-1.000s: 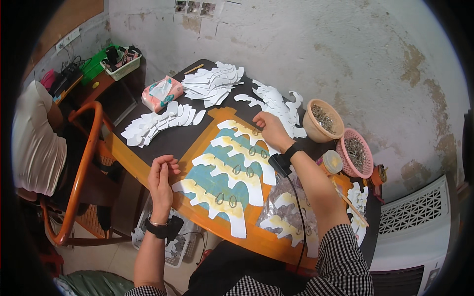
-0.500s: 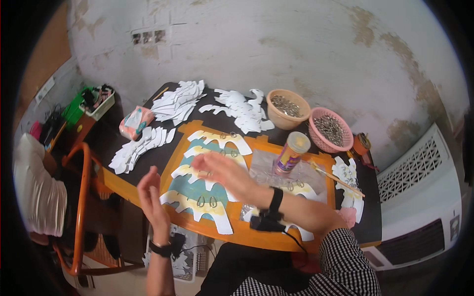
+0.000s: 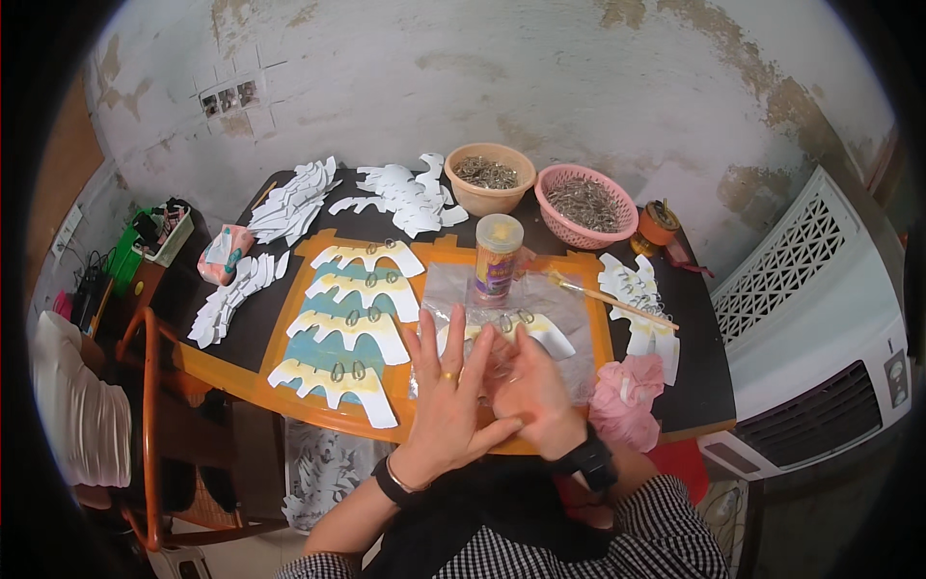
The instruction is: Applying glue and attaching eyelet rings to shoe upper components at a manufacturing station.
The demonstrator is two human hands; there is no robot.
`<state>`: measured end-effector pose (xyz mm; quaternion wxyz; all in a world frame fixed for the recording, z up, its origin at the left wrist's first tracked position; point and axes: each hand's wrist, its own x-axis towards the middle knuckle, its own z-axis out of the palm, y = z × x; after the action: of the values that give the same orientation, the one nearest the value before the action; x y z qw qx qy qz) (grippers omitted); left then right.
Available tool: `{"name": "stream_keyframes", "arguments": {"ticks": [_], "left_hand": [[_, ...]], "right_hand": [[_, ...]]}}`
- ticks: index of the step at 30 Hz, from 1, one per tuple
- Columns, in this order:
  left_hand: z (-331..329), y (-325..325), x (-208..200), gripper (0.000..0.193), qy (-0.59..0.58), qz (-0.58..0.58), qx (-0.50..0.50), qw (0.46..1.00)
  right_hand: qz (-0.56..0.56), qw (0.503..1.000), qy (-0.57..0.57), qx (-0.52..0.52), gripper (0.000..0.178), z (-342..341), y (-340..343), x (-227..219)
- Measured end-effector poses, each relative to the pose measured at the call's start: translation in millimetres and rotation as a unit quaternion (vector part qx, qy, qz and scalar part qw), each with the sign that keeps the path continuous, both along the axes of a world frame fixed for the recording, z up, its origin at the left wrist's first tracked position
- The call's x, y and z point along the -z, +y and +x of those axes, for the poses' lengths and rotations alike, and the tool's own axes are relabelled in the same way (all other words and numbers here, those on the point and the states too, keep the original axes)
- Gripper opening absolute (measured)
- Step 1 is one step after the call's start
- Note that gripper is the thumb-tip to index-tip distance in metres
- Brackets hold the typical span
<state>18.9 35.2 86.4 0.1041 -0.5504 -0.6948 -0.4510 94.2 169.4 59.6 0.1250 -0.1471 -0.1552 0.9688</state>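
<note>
My left hand (image 3: pixel 446 396) is open over the table's front edge, its fingers spread and nothing visible in them. Close against it is my right hand (image 3: pixel 540 396), palm turned up and fingers extended, also with nothing visible in it. Just beyond the hands, a white scalloped cut-out (image 3: pixel 550 338) with yellow smears and two metal loops lies on a clear plastic sheet (image 3: pixel 449 280); the hands partly cover it. To the left, several similar cut-outs (image 3: pixel 338 381) lie in a column on a teal sheet (image 3: pixel 323 349), each bearing a pair of metal loops.
A jar (image 3: pixel 496 261) with yellowish contents stands behind the hands, beside a brush (image 3: pixel 617 301). Farther back are a tan bowl (image 3: pixel 489 203) and a pink basket (image 3: pixel 585 232) of metal pieces. White cut-out piles (image 3: pixel 294 205) lie back left; a pink cloth (image 3: pixel 625 400) sits right.
My right hand has moved off the column of cut-outs, toward me. My left hand has come in from the left to meet it. The whole view has shifted.
</note>
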Motion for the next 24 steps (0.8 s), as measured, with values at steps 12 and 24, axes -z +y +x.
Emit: {"name": "stream_keyframes", "arguments": {"ticks": [12,24], "left_hand": [[-18,-23,84,0.059,0.058,-0.041,-0.104,0.992],[-15,-40,96,0.038,0.032,-0.022,-0.109,0.993]], "right_hand": [[0.756,0.523,-0.254,0.302,0.034,-41,358,-40],[0.923,0.369,-0.106,0.004,0.052,-197,330,-31]]}}
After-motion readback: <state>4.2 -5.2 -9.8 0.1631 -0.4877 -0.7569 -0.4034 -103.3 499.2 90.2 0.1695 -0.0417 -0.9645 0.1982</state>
